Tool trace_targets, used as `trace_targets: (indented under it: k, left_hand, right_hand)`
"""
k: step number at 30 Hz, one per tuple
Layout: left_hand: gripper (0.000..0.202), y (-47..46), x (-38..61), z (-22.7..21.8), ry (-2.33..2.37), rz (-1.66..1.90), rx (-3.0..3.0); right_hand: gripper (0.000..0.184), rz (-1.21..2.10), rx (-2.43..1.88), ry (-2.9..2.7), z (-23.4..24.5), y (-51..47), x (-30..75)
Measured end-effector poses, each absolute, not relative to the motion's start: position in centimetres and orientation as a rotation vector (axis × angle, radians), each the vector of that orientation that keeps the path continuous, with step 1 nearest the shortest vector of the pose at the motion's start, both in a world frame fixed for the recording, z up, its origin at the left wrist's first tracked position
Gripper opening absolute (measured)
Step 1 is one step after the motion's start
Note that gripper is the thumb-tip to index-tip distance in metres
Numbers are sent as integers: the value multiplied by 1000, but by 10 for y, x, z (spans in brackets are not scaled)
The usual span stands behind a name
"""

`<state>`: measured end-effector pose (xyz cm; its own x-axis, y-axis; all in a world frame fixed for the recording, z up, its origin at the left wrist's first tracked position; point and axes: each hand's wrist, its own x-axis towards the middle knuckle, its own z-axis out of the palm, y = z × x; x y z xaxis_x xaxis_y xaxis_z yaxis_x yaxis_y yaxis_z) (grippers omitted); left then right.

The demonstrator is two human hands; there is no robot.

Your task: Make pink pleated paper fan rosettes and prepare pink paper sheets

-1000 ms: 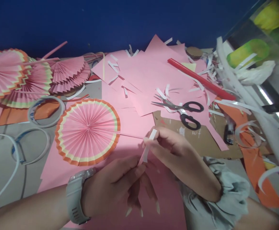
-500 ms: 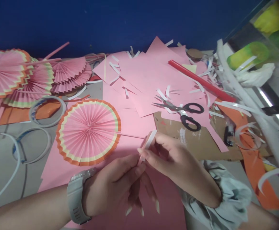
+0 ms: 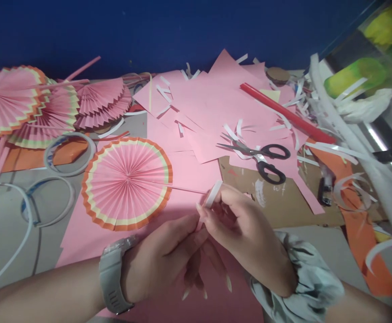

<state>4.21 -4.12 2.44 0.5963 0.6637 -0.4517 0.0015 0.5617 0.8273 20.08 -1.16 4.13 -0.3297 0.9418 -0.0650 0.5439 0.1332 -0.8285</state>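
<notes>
My left hand (image 3: 169,258), with a grey watch (image 3: 113,273) on its wrist, is closed in a pinch on a thin pink paper strip (image 3: 200,223). Close beside it, my right hand (image 3: 246,226) pinches a narrow white strip (image 3: 213,194) between thumb and forefinger; its wrist wears a pale green scrunchie (image 3: 297,273). Whether the two strips are joined is hidden by the fingers. Left of the hands lies a round pleated paper fan (image 3: 125,184), pink with a yellow and orange rim. Its thin pink stick (image 3: 189,190) runs toward my right hand.
Black-handled scissors (image 3: 259,157) lie partly open on pink paper sheets (image 3: 206,116) and cardboard (image 3: 280,206). More fans (image 3: 10,98) are at the far left. Tape rolls (image 3: 70,154), a red stick (image 3: 283,112), a cutter (image 3: 325,190) and orange paper (image 3: 364,237) lie around.
The whole view has shifted slightly, moving the things a little to the right. My right hand's fingers have turned slightly with the white strip. Both hands keep their pinch.
</notes>
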Motion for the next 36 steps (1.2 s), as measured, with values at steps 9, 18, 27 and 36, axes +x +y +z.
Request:
trace_targets:
  k: [9,18,27,36]
  left_hand:
    - [31,-39,41,28,842,414,944]
    - [33,-37,44,31,790,459,832]
    - [25,-42,43,29,1038,591,908]
    - [15,-41,40,32,1080,578,1284]
  right_hand:
    - [14,1088,-1446,-1952,39,-14,198]
    - [20,1169,-1395,-1862,38,-12,209]
    - [34,336,-1011,-2296,38,-10,217]
    - [22,386,-1001,-2378,34,-12,210]
